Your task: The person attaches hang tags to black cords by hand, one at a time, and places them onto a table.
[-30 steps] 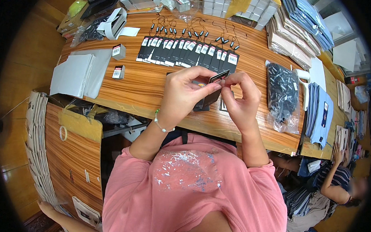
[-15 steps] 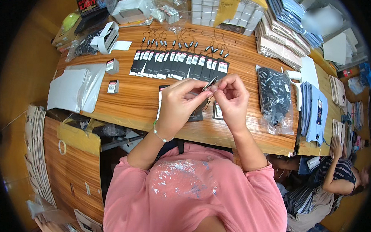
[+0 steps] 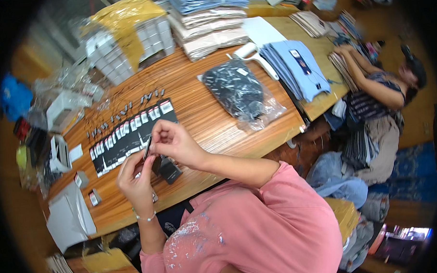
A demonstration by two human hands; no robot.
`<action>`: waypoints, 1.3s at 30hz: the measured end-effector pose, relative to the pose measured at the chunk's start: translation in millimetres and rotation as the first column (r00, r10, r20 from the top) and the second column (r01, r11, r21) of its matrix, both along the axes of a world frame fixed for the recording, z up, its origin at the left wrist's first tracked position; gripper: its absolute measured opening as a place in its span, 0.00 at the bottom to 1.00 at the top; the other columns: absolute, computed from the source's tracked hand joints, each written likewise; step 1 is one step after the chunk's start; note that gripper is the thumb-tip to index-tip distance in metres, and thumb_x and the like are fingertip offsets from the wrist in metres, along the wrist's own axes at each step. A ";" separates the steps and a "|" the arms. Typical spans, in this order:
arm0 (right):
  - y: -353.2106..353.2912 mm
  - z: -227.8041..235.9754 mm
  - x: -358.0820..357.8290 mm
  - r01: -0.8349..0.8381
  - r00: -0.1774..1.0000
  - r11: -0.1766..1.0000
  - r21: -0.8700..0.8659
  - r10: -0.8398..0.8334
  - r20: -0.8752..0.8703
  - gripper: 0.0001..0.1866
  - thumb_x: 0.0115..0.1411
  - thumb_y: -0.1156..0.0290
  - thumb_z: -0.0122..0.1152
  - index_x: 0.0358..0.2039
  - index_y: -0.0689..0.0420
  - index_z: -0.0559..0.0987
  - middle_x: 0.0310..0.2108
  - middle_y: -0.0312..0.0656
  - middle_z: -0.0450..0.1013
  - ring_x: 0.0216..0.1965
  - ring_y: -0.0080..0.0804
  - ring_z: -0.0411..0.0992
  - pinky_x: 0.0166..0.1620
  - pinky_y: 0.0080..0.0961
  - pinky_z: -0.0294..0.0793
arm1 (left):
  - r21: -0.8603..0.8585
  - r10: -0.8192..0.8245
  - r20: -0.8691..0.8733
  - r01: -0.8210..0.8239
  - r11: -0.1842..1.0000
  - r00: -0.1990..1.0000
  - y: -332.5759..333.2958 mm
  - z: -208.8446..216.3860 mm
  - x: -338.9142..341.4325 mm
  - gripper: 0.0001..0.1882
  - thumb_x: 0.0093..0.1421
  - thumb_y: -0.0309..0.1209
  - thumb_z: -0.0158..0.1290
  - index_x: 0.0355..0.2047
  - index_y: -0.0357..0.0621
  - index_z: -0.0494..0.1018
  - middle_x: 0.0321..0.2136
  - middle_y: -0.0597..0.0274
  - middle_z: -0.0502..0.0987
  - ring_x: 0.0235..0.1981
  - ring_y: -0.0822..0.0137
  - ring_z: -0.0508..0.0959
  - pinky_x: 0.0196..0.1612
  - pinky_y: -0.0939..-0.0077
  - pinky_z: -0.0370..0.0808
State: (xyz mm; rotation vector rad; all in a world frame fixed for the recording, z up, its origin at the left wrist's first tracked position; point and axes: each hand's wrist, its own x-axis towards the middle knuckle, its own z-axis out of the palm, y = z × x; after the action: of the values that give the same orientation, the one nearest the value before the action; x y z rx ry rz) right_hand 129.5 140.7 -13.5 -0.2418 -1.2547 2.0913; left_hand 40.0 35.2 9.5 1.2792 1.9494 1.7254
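Note:
Over the table's near part, my left hand (image 3: 136,180) pinches a dark hang tag (image 3: 147,147) seen almost edge-on. Against that tag, the curled fingers of my right hand (image 3: 175,144) are closed at the thumb; what lies between them is too small to make out. Just beyond both hands runs an overlapping row of black hang tags (image 3: 132,134) with white labels, their dark cords (image 3: 116,116) spread out behind. Beneath my wrists lies another black tag pile (image 3: 169,171), partly covered by my hands.
To the right lie a clear bag of black cords (image 3: 233,90), a white handheld tool (image 3: 256,58) and folded blue garments (image 3: 293,69). Wrapped garments (image 3: 210,28) and white boxes (image 3: 152,40) stand behind. Small tag stacks (image 3: 94,197) sit left. Another person (image 3: 375,90) handles garments at right.
My view has swung to the right, so the table appears tilted and farther left. Both hands stay together at the hang tag. The other person now has both arms over the garments.

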 end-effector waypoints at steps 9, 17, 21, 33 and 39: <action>4.3 5.0 17.5 0.328 0.925 0.455 0.828 -0.332 -0.183 0.06 0.42 0.81 0.55 0.20 0.60 0.66 0.20 0.41 0.65 0.24 0.36 0.66 0.27 0.27 0.64 | -0.003 -0.009 0.082 0.009 1.000 0.997 -2.7 -4.1 5.4 0.09 0.46 0.16 0.56 0.30 0.32 0.73 0.26 0.64 0.72 0.27 0.77 0.72 0.29 0.87 0.71; -2.9 0.2 15.5 0.002 1.000 0.980 0.197 0.002 -0.023 0.07 0.49 0.81 0.54 0.26 0.58 0.66 0.23 0.34 0.66 0.29 0.22 0.67 0.32 0.19 0.68 | -0.072 -0.020 -0.141 0.010 0.997 0.990 -9.7 1.5 9.1 0.10 0.46 0.15 0.56 0.31 0.31 0.73 0.27 0.61 0.73 0.28 0.75 0.72 0.31 0.85 0.70; 3.2 5.9 16.3 -0.160 0.985 0.986 -0.049 0.163 0.056 0.09 0.50 0.80 0.56 0.28 0.58 0.64 0.24 0.33 0.63 0.29 0.16 0.66 0.31 0.14 0.67 | -0.010 0.010 -0.347 -0.014 1.000 0.938 -6.0 5.0 5.2 0.08 0.44 0.18 0.57 0.28 0.34 0.75 0.23 0.56 0.75 0.24 0.65 0.74 0.29 0.78 0.70; -0.9 31.7 24.1 -0.095 0.868 0.707 0.701 -0.287 0.406 0.11 0.42 0.76 0.65 0.28 0.59 0.75 0.21 0.35 0.68 0.22 0.17 0.65 0.25 0.14 0.62 | 0.014 -0.152 0.037 0.151 0.988 0.988 -22.4 7.7 -4.7 0.10 0.44 0.19 0.57 0.30 0.35 0.75 0.25 0.59 0.75 0.26 0.73 0.75 0.28 0.85 0.72; 5.4 15.2 19.9 0.020 0.964 0.597 0.802 -0.225 0.143 0.06 0.44 0.78 0.63 0.25 0.60 0.76 0.25 0.38 0.69 0.31 0.23 0.66 0.33 0.18 0.64 | 0.028 -0.236 0.133 0.235 0.972 0.962 -24.1 4.3 -7.3 0.10 0.43 0.19 0.58 0.29 0.35 0.76 0.25 0.58 0.75 0.26 0.72 0.76 0.28 0.84 0.72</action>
State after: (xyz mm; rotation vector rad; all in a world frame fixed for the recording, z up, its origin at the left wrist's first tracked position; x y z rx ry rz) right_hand 149.5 146.2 1.7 -0.1508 -2.1217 1.2064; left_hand 32.7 11.1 13.8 1.3015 1.6411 1.6613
